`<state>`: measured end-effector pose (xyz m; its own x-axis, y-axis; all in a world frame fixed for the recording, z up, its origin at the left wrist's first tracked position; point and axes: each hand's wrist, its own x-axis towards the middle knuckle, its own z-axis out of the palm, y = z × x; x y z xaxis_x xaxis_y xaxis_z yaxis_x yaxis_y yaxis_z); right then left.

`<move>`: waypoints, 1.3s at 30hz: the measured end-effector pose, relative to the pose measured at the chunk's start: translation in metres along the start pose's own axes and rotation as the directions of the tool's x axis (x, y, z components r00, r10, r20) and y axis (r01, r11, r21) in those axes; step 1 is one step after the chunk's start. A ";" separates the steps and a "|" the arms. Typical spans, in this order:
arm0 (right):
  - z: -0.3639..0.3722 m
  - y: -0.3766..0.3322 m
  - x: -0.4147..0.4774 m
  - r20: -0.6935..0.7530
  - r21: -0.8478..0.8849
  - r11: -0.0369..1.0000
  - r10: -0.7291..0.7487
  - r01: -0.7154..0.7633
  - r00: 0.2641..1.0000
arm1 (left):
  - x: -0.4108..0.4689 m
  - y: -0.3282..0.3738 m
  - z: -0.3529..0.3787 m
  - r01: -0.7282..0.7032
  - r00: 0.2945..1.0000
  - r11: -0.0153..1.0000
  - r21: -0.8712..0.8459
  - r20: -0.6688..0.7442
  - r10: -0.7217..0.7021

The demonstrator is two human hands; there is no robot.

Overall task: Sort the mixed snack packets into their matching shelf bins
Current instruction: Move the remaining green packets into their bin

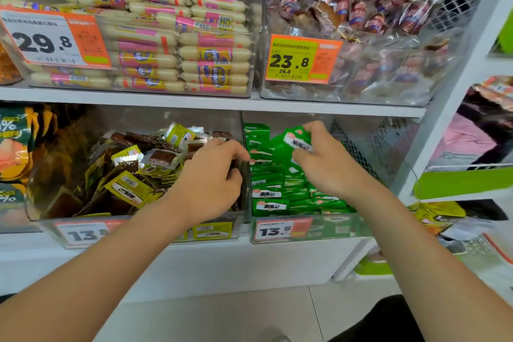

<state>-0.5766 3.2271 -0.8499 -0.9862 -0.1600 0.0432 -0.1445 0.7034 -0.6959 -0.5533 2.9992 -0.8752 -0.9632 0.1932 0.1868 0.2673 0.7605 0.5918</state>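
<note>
On the lower shelf a clear bin (41, 203) holds a loose heap of yellow and brown snack packets (130, 189). Beside it on the right, a second clear bin (333, 228) is filled with rows of green packets (270, 207). My left hand (213, 178) reaches into the right end of the yellow-brown bin with fingers curled down among the packets; what it holds is hidden. Above the green bin, my right hand (324, 158) grips a green packet (291, 141) with a white label.
The upper shelf carries a bin of pale sausage sticks (177, 44) and a bin of dark wrapped snacks (355, 16). Orange price tags hang on the bin fronts. A white shelf post (449, 86) and wire mesh stand right; more goods lie beyond it.
</note>
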 end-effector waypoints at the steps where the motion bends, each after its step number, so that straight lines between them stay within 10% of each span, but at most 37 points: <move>1: -0.002 0.007 -0.001 0.064 -0.095 0.995 -0.009 0.015 0.998 | -0.002 0.000 0.003 -0.014 1.000 0.998 0.062 0.019 0.012; 7: 0.027 0.022 -0.003 0.471 -0.329 0.923 -0.023 0.200 0.882 | 0.002 0.002 0.010 -0.023 0.998 0.983 0.185 0.057 0.012; 19: 0.036 0.013 -0.012 0.485 -0.559 0.806 0.125 0.196 0.866 | 0.009 -0.026 -0.007 0.044 0.999 0.971 0.236 -0.040 -0.036; 24: 0.041 -0.017 -0.015 0.123 -0.564 0.805 -0.139 0.184 0.983 | 0.016 -0.075 -0.035 0.142 0.967 0.819 0.556 0.099 -0.235; 28: 0.072 -0.056 -0.004 -0.136 -0.226 0.942 -0.281 0.247 0.950 | 0.023 -0.104 -0.052 0.186 0.880 0.890 0.417 0.331 -0.339; 33: 0.123 -0.078 0.023 0.162 -0.377 0.883 -0.234 0.279 0.959 | 0.028 -0.129 -0.052 0.067 0.826 0.840 0.538 0.443 -0.349; 39: 0.135 -0.080 0.072 0.409 -0.650 0.716 0.047 0.255 0.911 | 0.027 -0.151 -0.054 -0.021 0.954 0.739 0.673 0.234 -0.186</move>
<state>-0.6247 3.0654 -0.8882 -0.8724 -0.3960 -0.2866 -0.4075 0.9129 -0.0210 -0.6181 2.8565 -0.9170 -0.9753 0.1879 -0.1159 0.1991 0.9754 -0.0944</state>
